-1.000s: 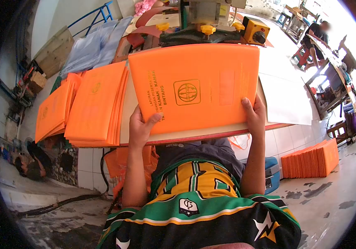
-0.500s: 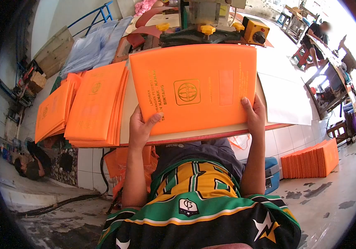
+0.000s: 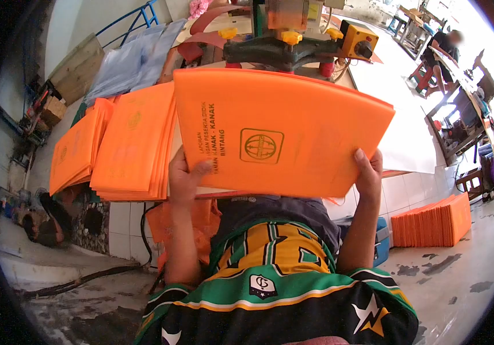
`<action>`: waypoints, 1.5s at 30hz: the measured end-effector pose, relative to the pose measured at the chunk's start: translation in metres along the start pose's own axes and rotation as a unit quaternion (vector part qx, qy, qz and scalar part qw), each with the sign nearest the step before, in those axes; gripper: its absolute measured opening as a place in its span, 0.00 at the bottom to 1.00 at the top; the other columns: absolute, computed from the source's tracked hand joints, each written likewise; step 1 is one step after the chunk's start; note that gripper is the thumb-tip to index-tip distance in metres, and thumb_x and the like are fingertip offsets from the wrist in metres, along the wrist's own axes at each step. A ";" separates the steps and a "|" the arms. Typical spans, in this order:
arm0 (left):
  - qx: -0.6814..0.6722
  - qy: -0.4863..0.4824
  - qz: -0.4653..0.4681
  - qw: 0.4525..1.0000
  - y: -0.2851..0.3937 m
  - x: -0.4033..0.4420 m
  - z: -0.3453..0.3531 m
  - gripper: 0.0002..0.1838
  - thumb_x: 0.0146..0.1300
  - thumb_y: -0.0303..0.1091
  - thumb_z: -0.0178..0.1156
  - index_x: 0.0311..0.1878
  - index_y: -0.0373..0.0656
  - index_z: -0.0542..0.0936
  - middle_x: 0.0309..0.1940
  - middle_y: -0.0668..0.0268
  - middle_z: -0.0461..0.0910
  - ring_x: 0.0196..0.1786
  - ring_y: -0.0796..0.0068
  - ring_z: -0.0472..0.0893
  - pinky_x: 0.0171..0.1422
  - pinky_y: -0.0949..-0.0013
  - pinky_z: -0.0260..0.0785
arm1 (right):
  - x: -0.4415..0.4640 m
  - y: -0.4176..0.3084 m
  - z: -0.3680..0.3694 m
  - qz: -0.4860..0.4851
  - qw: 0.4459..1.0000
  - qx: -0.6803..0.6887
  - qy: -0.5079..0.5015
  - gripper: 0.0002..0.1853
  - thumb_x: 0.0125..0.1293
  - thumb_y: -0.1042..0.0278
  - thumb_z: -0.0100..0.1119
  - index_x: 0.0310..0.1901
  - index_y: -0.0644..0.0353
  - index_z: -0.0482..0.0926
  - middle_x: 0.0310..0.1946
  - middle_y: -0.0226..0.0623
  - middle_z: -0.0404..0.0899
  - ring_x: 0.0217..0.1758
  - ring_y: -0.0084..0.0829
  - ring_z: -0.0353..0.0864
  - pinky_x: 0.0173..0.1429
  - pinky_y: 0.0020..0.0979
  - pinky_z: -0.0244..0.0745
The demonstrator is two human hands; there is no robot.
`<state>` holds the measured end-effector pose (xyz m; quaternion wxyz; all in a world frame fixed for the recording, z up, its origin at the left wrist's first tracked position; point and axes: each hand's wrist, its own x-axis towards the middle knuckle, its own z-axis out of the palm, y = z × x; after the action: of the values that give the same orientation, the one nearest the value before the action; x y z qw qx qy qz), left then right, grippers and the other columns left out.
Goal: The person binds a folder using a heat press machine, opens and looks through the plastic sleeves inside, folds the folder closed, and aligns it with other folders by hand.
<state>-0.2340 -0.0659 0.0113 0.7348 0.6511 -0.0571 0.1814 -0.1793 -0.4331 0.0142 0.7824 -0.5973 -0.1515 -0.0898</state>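
Note:
Both my hands grip an orange folder (image 3: 316,138) with gold lettering and a globe-like emblem, held up over the table edge and tilted down toward the right. My left hand (image 3: 187,175) is closed on its lower left corner, thumb on the front. At the lower right edge, my right hand (image 3: 369,171) pinches it, thumb in front and fingers behind. More than one orange layer shows along its top edge, so it may be several together. Close to my left hand lies a stack of orange folders (image 3: 134,141), with a smaller stack (image 3: 75,146) beside it.
Behind the folder stands a press machine (image 3: 287,52) with yellow knobs and a yellow control box (image 3: 358,41). Clear plastic sheets (image 3: 134,60) lie at the back left. White sheets (image 3: 408,144) lie right. A row of orange folders (image 3: 431,223) stands on the floor. A person (image 3: 443,52) sits far right.
The folder has turned clockwise and swung to the right, its right side dropping. My right hand has moved right and down with it; my left hand has shifted slightly left and down.

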 end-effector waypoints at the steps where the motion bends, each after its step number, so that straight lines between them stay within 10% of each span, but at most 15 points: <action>1: 0.001 -0.001 -0.004 1.000 0.009 -0.003 -0.004 0.26 0.59 0.34 0.67 0.57 0.33 0.70 0.46 0.62 0.80 0.47 0.76 0.80 0.51 0.73 0.73 | -0.007 -0.008 0.003 0.003 1.000 0.000 0.002 0.22 0.64 0.60 0.59 0.53 0.69 0.72 0.46 0.38 0.77 0.49 0.26 0.76 0.52 0.29 0.71; 7: -0.086 -0.048 -0.001 0.995 0.033 -0.017 -0.040 0.45 0.55 0.55 0.67 0.66 0.32 0.62 0.60 0.58 0.71 0.60 0.70 0.73 0.63 0.62 0.67 | -0.019 -0.030 0.039 -0.012 0.995 0.079 0.065 0.26 0.61 0.57 0.57 0.54 0.68 0.70 0.46 0.45 0.78 0.46 0.34 0.81 0.48 0.33 0.79; 9: -0.431 -0.121 0.063 0.892 0.046 -0.025 -0.040 0.54 0.51 0.63 0.65 0.70 0.34 0.55 0.67 0.58 0.61 0.68 0.66 0.64 0.69 0.56 0.60 | -0.019 -0.033 0.051 -0.009 0.990 0.123 0.072 0.26 0.63 0.56 0.54 0.56 0.68 0.69 0.48 0.46 0.77 0.47 0.35 0.81 0.49 0.34 0.79; 12: -0.425 -0.146 0.110 0.887 0.008 -0.051 -0.047 0.60 0.46 0.72 0.60 0.73 0.41 0.49 0.73 0.61 0.52 0.73 0.57 0.55 0.72 0.48 0.54 | -0.028 -0.026 0.088 -0.002 0.979 0.193 0.071 0.26 0.68 0.54 0.46 0.60 0.66 0.64 0.52 0.46 0.74 0.53 0.36 0.78 0.54 0.38 0.76; 15: -0.321 -0.139 0.159 0.923 0.002 -0.062 0.002 0.51 0.56 0.65 0.59 0.72 0.40 0.52 0.70 0.58 0.57 0.70 0.55 0.60 0.70 0.49 0.57 | -0.053 -0.005 0.135 0.043 0.957 0.277 0.079 0.22 0.68 0.64 0.55 0.61 0.58 0.64 0.55 0.39 0.72 0.57 0.34 0.73 0.58 0.39 0.72; 18: -0.236 0.129 0.035 0.963 0.023 -0.065 0.021 0.36 0.59 0.52 0.64 0.63 0.39 0.65 0.53 0.60 0.73 0.55 0.66 0.75 0.57 0.59 0.70 | -0.058 0.000 0.139 0.085 0.949 0.305 -0.008 0.24 0.67 0.66 0.56 0.62 0.59 0.63 0.57 0.39 0.71 0.58 0.35 0.72 0.59 0.39 0.70; 22: 0.028 0.115 0.110 0.987 0.010 -0.076 -0.030 0.31 0.65 0.38 0.56 0.66 0.35 0.59 0.61 0.53 0.68 0.60 0.56 0.72 0.62 0.52 0.67 | -0.045 -0.007 0.100 0.151 0.927 0.295 -0.173 0.32 0.62 0.59 0.60 0.64 0.66 0.63 0.58 0.43 0.71 0.62 0.36 0.70 0.64 0.36 0.64; 25: -0.201 0.161 0.016 0.966 0.015 -0.078 -0.048 0.28 0.65 0.35 0.55 0.64 0.33 0.62 0.58 0.53 0.70 0.58 0.56 0.74 0.60 0.53 0.70 | -0.045 -0.019 0.095 0.166 0.911 0.248 -0.285 0.32 0.62 0.59 0.60 0.63 0.68 0.64 0.56 0.43 0.73 0.62 0.34 0.71 0.64 0.34 0.63; 27: -0.152 0.187 0.026 0.970 0.028 -0.076 -0.041 0.16 0.57 0.36 0.66 0.44 0.38 0.75 0.36 0.67 0.77 0.36 0.76 0.76 0.40 0.71 0.69 | -0.049 -0.023 0.096 0.200 0.891 0.249 -0.322 0.30 0.63 0.61 0.59 0.63 0.69 0.64 0.55 0.43 0.74 0.61 0.33 0.72 0.64 0.34 0.63; 29: -0.124 0.158 0.029 0.979 0.021 -0.078 -0.052 0.15 0.56 0.35 0.67 0.42 0.38 0.76 0.34 0.68 0.77 0.35 0.78 0.76 0.39 0.73 0.69 | -0.050 -0.023 0.102 0.181 0.910 0.057 -0.369 0.26 0.67 0.66 0.56 0.63 0.69 0.63 0.55 0.42 0.74 0.60 0.28 0.72 0.64 0.32 0.63; 45: -0.021 -0.012 0.104 0.994 0.059 0.022 0.044 0.12 0.61 0.32 0.65 0.44 0.37 0.77 0.38 0.68 0.79 0.40 0.81 0.77 0.46 0.76 0.70 | 0.015 -0.013 0.081 -0.045 0.998 0.027 -0.029 0.26 0.67 0.62 0.58 0.61 0.70 0.66 0.53 0.37 0.75 0.57 0.27 0.71 0.62 0.29 0.63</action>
<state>-0.2266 -0.0998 0.0803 0.7247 0.6280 -0.1373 0.2481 -0.1797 -0.3584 0.0503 0.7887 -0.5710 -0.2033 -0.1033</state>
